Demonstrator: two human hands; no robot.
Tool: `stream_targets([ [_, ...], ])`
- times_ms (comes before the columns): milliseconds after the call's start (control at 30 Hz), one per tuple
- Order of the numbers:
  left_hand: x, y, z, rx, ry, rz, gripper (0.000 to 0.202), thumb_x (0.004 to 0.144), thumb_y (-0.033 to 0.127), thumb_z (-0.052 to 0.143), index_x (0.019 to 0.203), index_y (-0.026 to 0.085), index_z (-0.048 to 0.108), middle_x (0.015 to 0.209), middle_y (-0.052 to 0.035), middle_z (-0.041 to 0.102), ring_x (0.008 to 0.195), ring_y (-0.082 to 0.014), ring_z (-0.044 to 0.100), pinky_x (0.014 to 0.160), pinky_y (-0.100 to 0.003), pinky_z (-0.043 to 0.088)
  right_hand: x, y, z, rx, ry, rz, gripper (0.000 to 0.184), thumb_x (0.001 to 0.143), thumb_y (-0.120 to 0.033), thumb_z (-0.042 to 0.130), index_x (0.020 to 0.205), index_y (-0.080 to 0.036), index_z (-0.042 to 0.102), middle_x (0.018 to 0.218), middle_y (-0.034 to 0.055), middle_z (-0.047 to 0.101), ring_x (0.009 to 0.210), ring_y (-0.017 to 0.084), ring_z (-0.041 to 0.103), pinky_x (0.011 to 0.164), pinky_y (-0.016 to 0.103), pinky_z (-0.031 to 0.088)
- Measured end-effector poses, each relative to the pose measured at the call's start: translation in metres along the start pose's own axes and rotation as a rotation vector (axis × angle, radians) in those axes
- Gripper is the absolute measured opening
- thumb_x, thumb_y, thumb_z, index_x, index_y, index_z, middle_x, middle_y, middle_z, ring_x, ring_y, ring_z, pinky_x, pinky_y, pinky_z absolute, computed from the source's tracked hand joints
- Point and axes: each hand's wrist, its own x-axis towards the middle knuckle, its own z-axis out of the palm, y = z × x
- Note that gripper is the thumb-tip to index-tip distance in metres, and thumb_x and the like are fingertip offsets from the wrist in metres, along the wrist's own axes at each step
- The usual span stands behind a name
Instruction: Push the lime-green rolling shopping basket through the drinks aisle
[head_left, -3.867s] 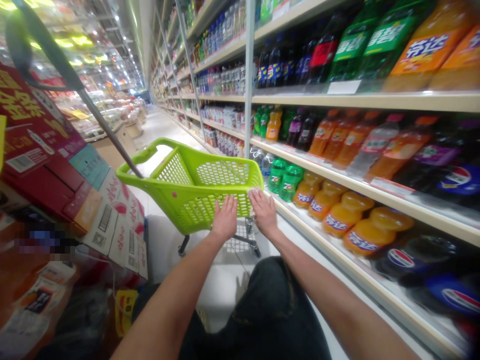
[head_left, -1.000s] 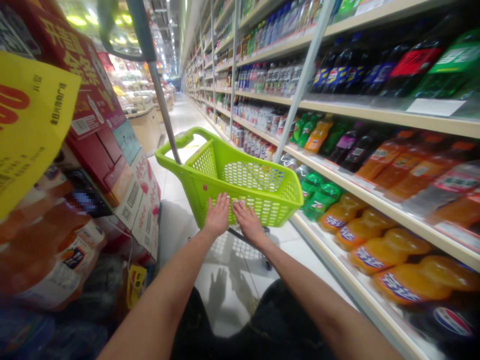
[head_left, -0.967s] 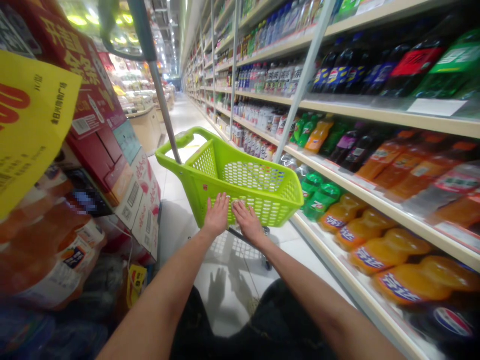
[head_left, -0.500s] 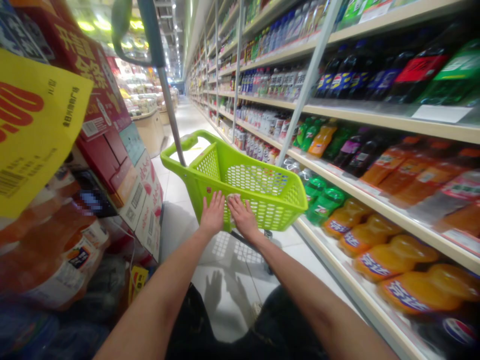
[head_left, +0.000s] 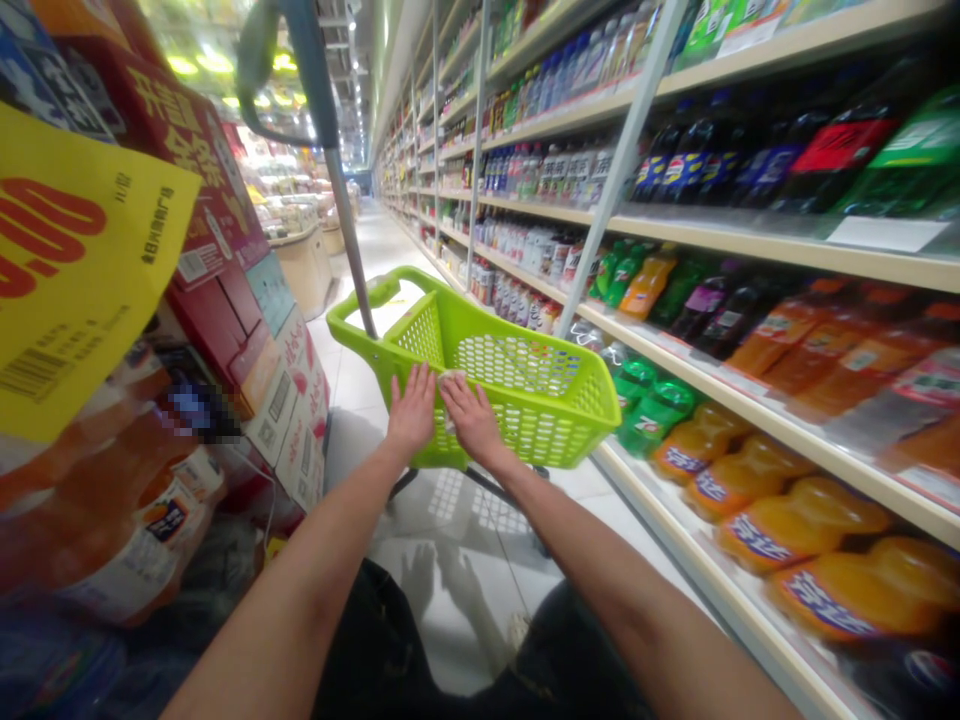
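Observation:
A lime-green shopping basket cart (head_left: pixel 540 418) with a perforated body stands in front of me on the floor. My left hand (head_left: pixel 412 412) lies flat against its near side wall, fingers stretched out and holding nothing. Just to the right, my right hand (head_left: pixel 475 422) presses a small whitish wipe (head_left: pixel 451 377) to the same wall. Most of the wipe is hidden beneath the fingers. From the cart's left end a metal pole (head_left: pixel 349 235) rises to a dark grey handle (head_left: pixel 309 75). No goods show inside the basket.
Shelves with soda bottles (head_left: pixel 750 525) run along the right, close to the cart. On the left are stacked cartons (head_left: pixel 289 420), shrink-wrapped orange drinks (head_left: pixel 142 520) and a yellow price sign (head_left: pixel 82 250). A tiled aisle (head_left: pixel 379 225) stretches ahead.
Both hands have slid slightly left and up along the basket's side wall, the wipe still under my right hand. The cart appears a little lower and further right in view.

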Motion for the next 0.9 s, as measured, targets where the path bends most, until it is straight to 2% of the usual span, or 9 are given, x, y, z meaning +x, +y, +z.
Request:
stream_targets([
  [100, 0.009, 0.001, -0.007, 0.005, -0.001, 0.040, 0.061, 0.080, 0.014, 0.029, 0.140, 0.008, 0.020, 0.151, -0.0100, 0.012, 0.138, -0.0233, 0.006, 0.109, -0.054, 0.007, -0.006, 0.004, -0.004, -0.016, 0.018, -0.015, 0.048, 0.081, -0.004, 0.034, 0.126, -0.016, 0.049, 0.133, 0.0085, 0.048, 0.131, 0.020, 0.031, 0.105, 0.043, 0.023],
  [233, 0.018, 0.007, -0.015, 0.014, -0.050, 0.044, 0.059, 0.079, 0.011, 0.029, 0.138, 0.007, 0.026, 0.149, -0.0111, 0.020, 0.138, -0.0251, 0.010, 0.109, -0.056, 0.009, -0.002, 0.021, -0.019, -0.070, 0.081, 0.120, 0.046, 0.082, -0.007, 0.035, 0.126, -0.015, 0.048, 0.135, 0.0108, 0.045, 0.132, 0.022, 0.029, 0.105, 0.045, 0.021],
  [300, 0.021, 0.010, -0.020, 0.021, -0.064, 0.030, 0.059, 0.079, 0.012, 0.030, 0.138, 0.007, 0.027, 0.147, -0.0121, 0.026, 0.136, -0.0265, 0.016, 0.109, -0.056, 0.009, 0.002, 0.029, -0.022, -0.092, 0.019, 0.180, 0.048, 0.080, -0.007, 0.039, 0.126, -0.014, 0.048, 0.134, 0.0121, 0.046, 0.130, 0.025, 0.032, 0.103, 0.047, 0.025],
  [400, 0.020, 0.011, -0.029, 0.035, -0.117, 0.026, 0.059, 0.078, 0.014, 0.033, 0.137, 0.007, 0.029, 0.145, -0.0126, 0.030, 0.135, -0.0276, 0.020, 0.108, -0.058, 0.009, 0.002, 0.035, -0.023, -0.096, -0.087, 0.218, 0.049, 0.076, -0.006, 0.042, 0.124, -0.011, 0.049, 0.131, 0.0141, 0.049, 0.122, 0.027, 0.041, 0.096, 0.043, 0.035],
  [567, 0.003, 0.010, -0.038, 0.051, -0.163, 0.033, 0.065, 0.077, 0.014, 0.036, 0.140, 0.009, 0.023, 0.149, -0.0109, 0.021, 0.137, -0.0260, 0.013, 0.109, -0.058, 0.010, -0.015, 0.035, -0.034, -0.075, -0.127, 0.268, 0.050, 0.074, -0.004, 0.041, 0.122, -0.012, 0.051, 0.128, 0.0134, 0.052, 0.108, 0.025, 0.053, 0.088, 0.039, 0.043],
  [767, -0.028, 0.013, -0.047, 0.047, -0.157, 0.071, 0.066, 0.075, 0.011, 0.036, 0.140, 0.009, 0.021, 0.149, -0.0106, 0.019, 0.138, -0.0245, 0.011, 0.109, -0.056, 0.010, -0.050, 0.042, -0.058, -0.002, -0.117, 0.207, 0.057, 0.068, 0.002, 0.039, 0.122, -0.013, 0.050, 0.130, 0.0124, 0.050, 0.113, 0.023, 0.051, 0.092, 0.036, 0.044],
  [900, -0.049, 0.015, -0.053, 0.029, -0.142, 0.090, 0.066, 0.076, 0.011, 0.035, 0.140, 0.009, 0.021, 0.149, -0.0108, 0.019, 0.138, -0.0229, 0.010, 0.110, -0.054, 0.010, -0.063, 0.037, -0.069, 0.045, -0.090, 0.206, 0.062, 0.065, 0.003, 0.038, 0.123, -0.015, 0.050, 0.130, 0.0112, 0.050, 0.116, 0.023, 0.049, 0.095, 0.039, 0.043],
])
